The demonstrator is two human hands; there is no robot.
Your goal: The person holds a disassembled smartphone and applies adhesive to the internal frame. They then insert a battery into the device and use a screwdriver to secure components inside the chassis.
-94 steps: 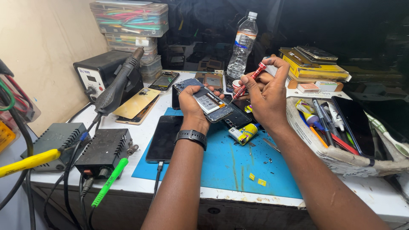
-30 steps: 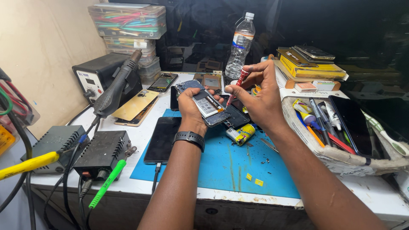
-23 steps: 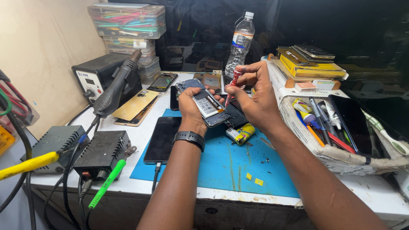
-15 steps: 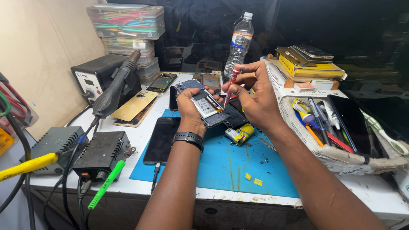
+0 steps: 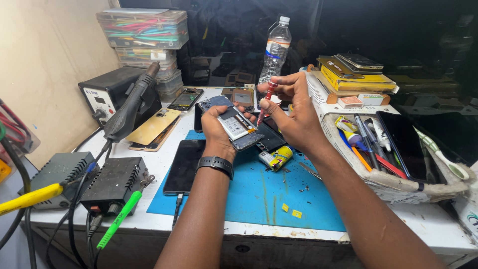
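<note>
Two hands working at mid-bench, above the far edge of a blue mat (image 5: pixel 259 194). Left hand (image 5: pixel 219 130) cradling an opened phone (image 5: pixel 234 124) from beneath, fingers curled round its edges, inner side facing up, battery and boards showing. Right hand (image 5: pixel 294 117) pinching a red screwdriver (image 5: pixel 265 102) near its top between thumb and fingertips, shaft slanting down and left, tip resting on or just above the phone's right edge; contact too fine to tell. Phone sitting between both hands, held clear of the mat, tilted slightly toward the camera. Black watch (image 5: pixel 215 163) circling the left wrist.

Lying just below the right hand on the mat: a small yellow cylinder (image 5: pixel 275 158), and beside it a dark flat part (image 5: pixel 269 137). Resting left of the mat, a black phone (image 5: pixel 183 167) face down with a cable at its lower end. Standing behind the hands, a clear water bottle (image 5: pixel 276 50). Sitting at far left, a hot-air station (image 5: pixel 112 92) with its handle (image 5: pixel 132 107) leaning forward, plus two dark boxes (image 5: pixel 92 179) nearer the bench edge. Holding pens and tools at right, a shallow tray (image 5: pixel 398 187).
</note>
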